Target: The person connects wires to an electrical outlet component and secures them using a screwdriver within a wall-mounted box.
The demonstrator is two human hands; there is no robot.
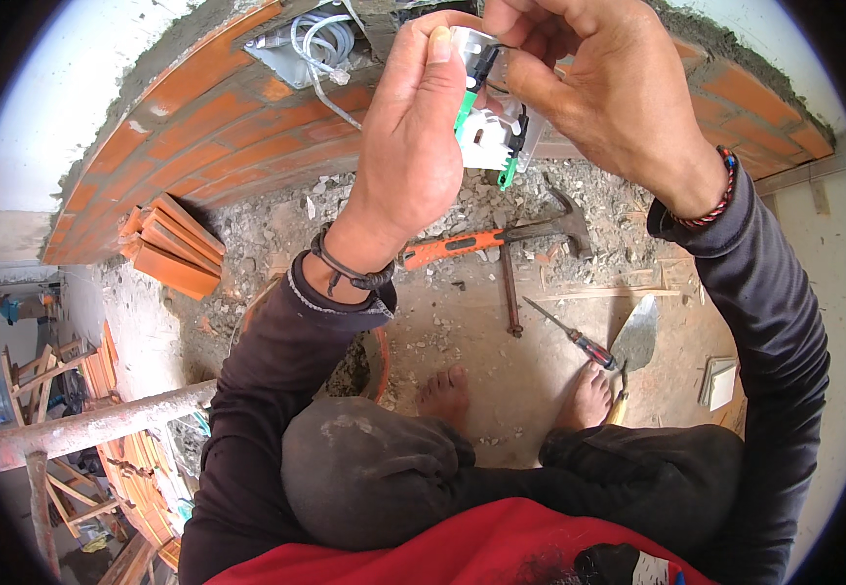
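My left hand (405, 146) grips a white plastic fitting (486, 139) by its left side, the thumb lying along the edge. Two slim green-and-black connectors (508, 166) sit on the fitting, which looks like a fibre outlet. At its upper right my right hand (613, 97) is closed, thumb and fingers bent together beside a thin dark strand. What those fingers pinch is hidden from view. Just left of the fitting, a coiled grey cable (322, 44) with a clear plug hangs from a recessed box (281, 66) in the brick wall (218, 136).
On the rubble-strewn floor lie an orange-handled claw hammer (457, 246), a rusty metal rod (509, 292), a screwdriver (579, 337) and a trowel (635, 336). Orange bricks (177, 249) are stacked at left. A bucket (382, 366) stands under my left forearm, near a pole (111, 419).
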